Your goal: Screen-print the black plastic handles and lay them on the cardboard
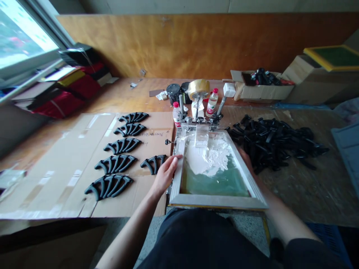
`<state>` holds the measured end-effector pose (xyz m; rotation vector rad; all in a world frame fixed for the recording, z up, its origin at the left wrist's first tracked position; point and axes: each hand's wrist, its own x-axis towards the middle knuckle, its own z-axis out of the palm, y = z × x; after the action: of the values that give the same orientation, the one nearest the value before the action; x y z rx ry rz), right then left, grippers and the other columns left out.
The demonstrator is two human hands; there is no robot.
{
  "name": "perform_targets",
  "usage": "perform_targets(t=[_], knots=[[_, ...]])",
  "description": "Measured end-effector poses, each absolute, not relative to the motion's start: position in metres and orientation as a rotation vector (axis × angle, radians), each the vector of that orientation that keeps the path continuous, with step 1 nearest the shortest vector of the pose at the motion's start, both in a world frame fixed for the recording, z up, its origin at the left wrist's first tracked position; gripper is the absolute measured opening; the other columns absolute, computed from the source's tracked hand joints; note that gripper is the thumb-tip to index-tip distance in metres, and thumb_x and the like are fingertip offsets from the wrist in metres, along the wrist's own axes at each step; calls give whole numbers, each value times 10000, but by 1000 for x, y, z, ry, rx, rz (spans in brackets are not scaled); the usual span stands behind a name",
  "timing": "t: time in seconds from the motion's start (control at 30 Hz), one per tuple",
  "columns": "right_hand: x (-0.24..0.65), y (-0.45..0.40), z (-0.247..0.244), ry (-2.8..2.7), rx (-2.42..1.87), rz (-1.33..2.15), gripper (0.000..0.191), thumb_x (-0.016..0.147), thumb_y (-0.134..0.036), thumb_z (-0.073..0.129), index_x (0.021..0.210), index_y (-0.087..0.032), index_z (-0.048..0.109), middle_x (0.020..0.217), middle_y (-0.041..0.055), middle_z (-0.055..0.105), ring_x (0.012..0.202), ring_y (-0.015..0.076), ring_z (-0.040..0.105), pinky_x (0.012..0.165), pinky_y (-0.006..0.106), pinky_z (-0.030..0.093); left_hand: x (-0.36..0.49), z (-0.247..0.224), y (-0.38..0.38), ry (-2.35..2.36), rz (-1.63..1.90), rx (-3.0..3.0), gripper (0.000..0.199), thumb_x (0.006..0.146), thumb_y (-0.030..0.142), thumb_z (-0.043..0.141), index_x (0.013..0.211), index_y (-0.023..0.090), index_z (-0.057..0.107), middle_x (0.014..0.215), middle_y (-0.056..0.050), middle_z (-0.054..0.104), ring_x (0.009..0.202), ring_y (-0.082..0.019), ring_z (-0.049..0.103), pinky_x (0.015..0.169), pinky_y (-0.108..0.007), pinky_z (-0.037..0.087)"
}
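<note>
A screen printing frame with a pale metal border lies in front of me, its green mesh partly covered by thick white ink. My left hand grips the frame's left side, thumb and forefinger at the border. Against the frame's right side is my right hand, its fingers mostly hidden by the border. A clear squeegee block stands in the ink at the back, under the clamp. Near my left hand, a short group of black curved handles lies on cardboard.
Several rows of black handles lie on the cardboard at left. A heap of black handles is at right. Behind the clamp stand two red-capped bottles, a tape roll and a black jar. An open carton sits back right.
</note>
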<state>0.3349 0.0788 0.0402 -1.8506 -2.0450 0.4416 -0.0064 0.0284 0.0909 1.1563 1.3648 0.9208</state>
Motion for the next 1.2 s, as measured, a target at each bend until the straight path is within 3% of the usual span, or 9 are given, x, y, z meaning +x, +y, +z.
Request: perform_targets(t=[0.1, 0.2, 0.27, 0.4, 0.43, 0.7, 1.0, 1.13, 1.2], knots=[[333, 100, 56, -1871, -1878, 191, 306, 932, -266, 491, 1173, -122, 612, 1173, 160, 598, 1027, 256, 599, 881, 397, 492, -5, 45, 17, 1421, 826, 1130, 665, 833, 547, 556, 1412, 240, 445, 627, 50, 474, 501, -99, 379, 485, -205, 314], [287, 117, 70, -2043, -1656, 35, 578, 811, -280, 676, 1337, -123, 495, 1398, 174, 439, 1236, 309, 456, 991, 417, 425, -3, 13, 18, 1513, 762, 1217, 657, 838, 511, 544, 1430, 255, 419, 615, 59, 453, 529, -107, 410, 514, -201, 318], [252, 123, 75, -2229, -1576, 53, 570, 767, -268, 727, 1284, -132, 530, 1340, 158, 495, 1215, 311, 452, 975, 420, 422, -3, 4, 22, 1549, 720, 1260, 619, 836, 504, 539, 1397, 252, 465, 623, 52, 471, 542, -113, 438, 522, -203, 322], [222, 109, 68, -2472, -1544, 248, 73, 822, -193, 640, 893, -177, 649, 904, 81, 650, 945, 243, 552, 827, 342, 448, -3, 5, 26, 1564, 697, 1175, 597, 799, 501, 580, 1341, 257, 523, 634, 43, 516, 517, -122, 449, 516, -216, 333], [222, 99, 64, -2516, -1502, 270, 51, 830, -156, 603, 847, -178, 645, 858, 75, 647, 916, 234, 553, 810, 331, 441, -3, 7, 26, 1567, 709, 1139, 596, 786, 495, 597, 1328, 257, 535, 628, 44, 519, 509, -123, 443, 514, -219, 334], [254, 48, 69, -2828, -884, 436, 259, 754, -32, 528, 911, -185, 665, 875, 51, 661, 886, 199, 557, 762, 300, 399, 0, 9, 24, 1564, 763, 1047, 575, 750, 465, 637, 1274, 235, 576, 601, 48, 502, 505, -127, 440, 513, -225, 337], [247, 40, 51, -2684, -986, 241, 292, 827, -36, 489, 1010, -173, 671, 954, 76, 677, 889, 209, 574, 779, 321, 425, -1, 11, 24, 1560, 765, 1113, 591, 748, 483, 625, 1280, 232, 571, 588, 58, 487, 523, -121, 458, 511, -221, 363], [244, 47, 62, -2634, -1056, 378, 150, 860, -163, 590, 967, -217, 681, 889, 31, 687, 859, 188, 609, 778, 298, 444, -1, 16, 24, 1556, 757, 1084, 621, 746, 499, 625, 1299, 224, 557, 593, 54, 508, 503, -112, 437, 500, -217, 343], [235, 70, 75, -2515, -1219, 371, 200, 862, -241, 639, 1059, -251, 670, 956, 23, 699, 890, 188, 623, 783, 292, 459, -2, 25, 24, 1529, 742, 1099, 661, 753, 519, 623, 1338, 229, 522, 581, 61, 496, 481, -106, 413, 487, -212, 323]])
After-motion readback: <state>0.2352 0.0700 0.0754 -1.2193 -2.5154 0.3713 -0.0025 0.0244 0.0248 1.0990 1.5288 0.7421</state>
